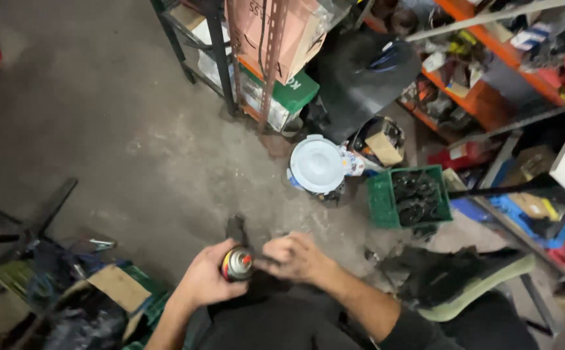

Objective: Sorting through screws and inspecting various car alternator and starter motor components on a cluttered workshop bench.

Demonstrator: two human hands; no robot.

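Holding a small dark spray can with a red and yellow label [238,264], the left hand [208,280] is wrapped around the can's body, fingers closed on it, just above the person's lap. The right hand [297,258] comes in from the other side with its fingers curled close together and their tips next to the can's top; it seems to pinch a thin dark part there, perhaps a nozzle or a straw, but the view is too blurred to be sure. A dark narrow piece [236,228] stands up just behind the can. No spray is visible, so the work looks to be at the preparing stage, with the spraying itself not yet done. Both forearms bend inward and meet low in front of the body, over the grey concrete floor [120,129].
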